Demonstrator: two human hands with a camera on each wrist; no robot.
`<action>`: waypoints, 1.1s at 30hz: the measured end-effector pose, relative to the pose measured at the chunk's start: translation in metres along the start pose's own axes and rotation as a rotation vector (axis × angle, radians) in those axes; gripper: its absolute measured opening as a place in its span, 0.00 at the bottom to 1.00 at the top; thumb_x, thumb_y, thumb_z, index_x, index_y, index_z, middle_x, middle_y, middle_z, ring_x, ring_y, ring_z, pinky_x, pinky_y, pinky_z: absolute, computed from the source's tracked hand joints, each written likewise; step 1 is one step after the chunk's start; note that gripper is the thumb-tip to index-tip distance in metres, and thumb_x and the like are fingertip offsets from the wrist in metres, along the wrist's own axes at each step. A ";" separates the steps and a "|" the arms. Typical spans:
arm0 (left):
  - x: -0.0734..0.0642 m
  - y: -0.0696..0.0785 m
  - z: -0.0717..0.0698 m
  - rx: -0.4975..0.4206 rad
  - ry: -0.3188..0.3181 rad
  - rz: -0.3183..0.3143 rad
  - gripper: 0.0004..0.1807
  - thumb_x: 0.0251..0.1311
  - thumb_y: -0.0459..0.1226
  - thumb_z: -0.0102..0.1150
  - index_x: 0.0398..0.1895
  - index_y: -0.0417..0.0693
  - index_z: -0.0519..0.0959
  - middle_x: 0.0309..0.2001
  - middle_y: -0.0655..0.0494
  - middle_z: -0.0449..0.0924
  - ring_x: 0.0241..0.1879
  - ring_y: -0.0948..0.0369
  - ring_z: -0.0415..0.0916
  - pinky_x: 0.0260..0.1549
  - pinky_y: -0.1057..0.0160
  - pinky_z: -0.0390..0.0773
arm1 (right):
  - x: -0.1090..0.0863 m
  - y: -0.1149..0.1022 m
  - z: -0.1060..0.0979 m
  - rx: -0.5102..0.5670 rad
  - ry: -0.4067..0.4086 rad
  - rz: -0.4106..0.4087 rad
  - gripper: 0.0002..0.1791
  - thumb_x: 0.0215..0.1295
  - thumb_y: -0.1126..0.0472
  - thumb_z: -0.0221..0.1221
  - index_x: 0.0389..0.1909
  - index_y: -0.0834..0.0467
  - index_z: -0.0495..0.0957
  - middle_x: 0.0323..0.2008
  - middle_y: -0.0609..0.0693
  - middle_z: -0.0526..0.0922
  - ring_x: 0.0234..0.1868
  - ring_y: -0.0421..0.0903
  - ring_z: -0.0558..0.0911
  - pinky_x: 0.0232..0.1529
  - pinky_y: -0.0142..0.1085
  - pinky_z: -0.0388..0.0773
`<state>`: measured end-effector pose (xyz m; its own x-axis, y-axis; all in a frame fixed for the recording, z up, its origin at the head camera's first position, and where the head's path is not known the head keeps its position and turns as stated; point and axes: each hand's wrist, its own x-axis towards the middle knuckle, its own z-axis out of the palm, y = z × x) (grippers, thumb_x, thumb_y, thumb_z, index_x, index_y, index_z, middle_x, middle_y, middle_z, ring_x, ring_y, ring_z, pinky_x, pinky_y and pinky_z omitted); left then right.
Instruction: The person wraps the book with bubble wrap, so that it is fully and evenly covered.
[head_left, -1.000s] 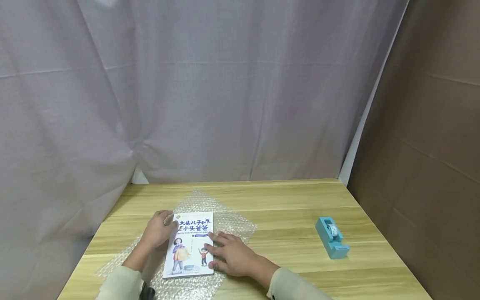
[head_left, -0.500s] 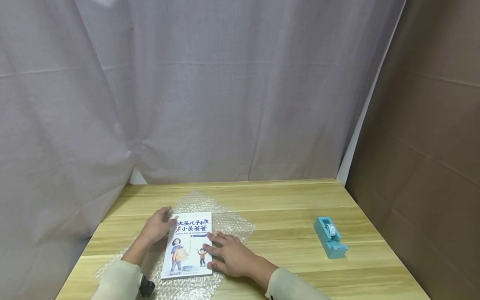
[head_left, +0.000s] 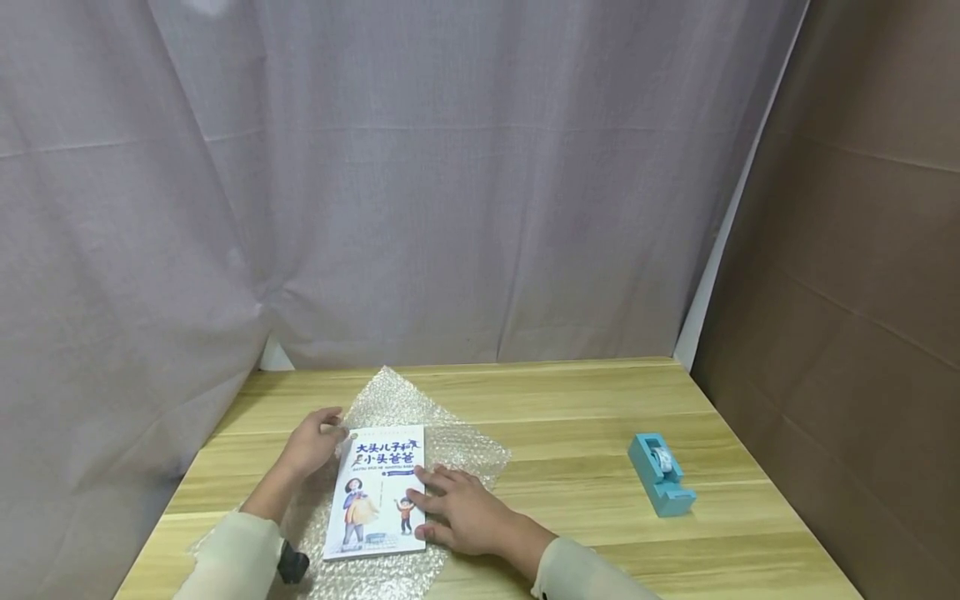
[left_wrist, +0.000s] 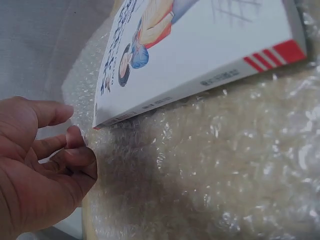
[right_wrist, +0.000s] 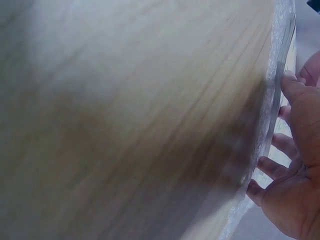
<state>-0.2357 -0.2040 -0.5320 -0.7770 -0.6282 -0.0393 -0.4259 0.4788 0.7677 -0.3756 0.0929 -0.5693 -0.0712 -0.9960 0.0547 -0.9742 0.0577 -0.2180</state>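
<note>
A white paperback book (head_left: 378, 500) with a drawn cover lies face up on a sheet of bubble wrap (head_left: 457, 442). My left hand (head_left: 311, 444) is beside the book's top left corner. In the left wrist view, its fingers (left_wrist: 80, 155) curl together at the edge of the wrap and pinch it, just off the book's spine (left_wrist: 165, 99). My right hand (head_left: 465, 508) rests with spread fingers on the book's right edge. The right wrist view shows those fingertips (right_wrist: 270, 167) along that edge, the wrap lying beneath.
A blue tape dispenser (head_left: 663, 475) holding a clear roll stands at the right of the wooden table (head_left: 570, 417). Grey cloth (head_left: 480, 183) hangs behind the table, and a brown panel (head_left: 847, 292) rises on the right.
My left hand has shifted slightly up and away from the book's corner. The wrap's far corner has risen. My right hand has stayed on the book.
</note>
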 end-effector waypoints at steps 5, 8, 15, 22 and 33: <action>0.003 0.002 0.001 0.032 0.017 0.030 0.29 0.84 0.37 0.49 0.80 0.30 0.68 0.69 0.30 0.73 0.71 0.34 0.72 0.75 0.30 0.72 | 0.000 0.000 0.001 0.003 0.000 0.001 0.35 0.84 0.32 0.50 0.86 0.39 0.65 0.89 0.48 0.57 0.87 0.61 0.64 0.84 0.63 0.66; 0.004 0.004 0.001 0.055 0.028 0.028 0.26 0.83 0.36 0.50 0.77 0.32 0.73 0.65 0.32 0.75 0.63 0.39 0.77 0.65 0.36 0.80 | 0.000 0.000 0.002 0.002 0.002 -0.004 0.35 0.84 0.32 0.49 0.86 0.39 0.65 0.89 0.49 0.57 0.87 0.61 0.64 0.84 0.62 0.66; 0.009 0.011 0.003 0.062 0.052 0.028 0.18 0.82 0.38 0.54 0.64 0.34 0.80 0.66 0.30 0.76 0.58 0.39 0.81 0.59 0.40 0.83 | 0.000 0.000 0.002 0.003 0.005 -0.003 0.35 0.85 0.32 0.49 0.86 0.40 0.65 0.89 0.49 0.57 0.87 0.61 0.64 0.85 0.62 0.66; 0.011 0.019 0.005 0.059 0.062 0.051 0.12 0.82 0.40 0.58 0.56 0.42 0.83 0.59 0.39 0.86 0.55 0.43 0.83 0.49 0.48 0.86 | -0.001 -0.001 -0.001 0.019 0.008 -0.004 0.35 0.84 0.33 0.50 0.85 0.40 0.67 0.89 0.50 0.58 0.87 0.62 0.64 0.84 0.63 0.66; 0.010 0.021 0.005 0.116 0.099 0.206 0.12 0.80 0.43 0.65 0.54 0.46 0.88 0.62 0.42 0.87 0.50 0.49 0.83 0.49 0.52 0.84 | 0.001 0.001 0.000 -0.003 0.006 -0.009 0.35 0.84 0.32 0.49 0.85 0.40 0.66 0.89 0.49 0.58 0.87 0.61 0.65 0.84 0.62 0.66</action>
<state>-0.2554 -0.1971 -0.5197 -0.8060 -0.5646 0.1777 -0.3181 0.6664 0.6744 -0.3763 0.0922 -0.5697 -0.0643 -0.9960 0.0625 -0.9755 0.0495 -0.2144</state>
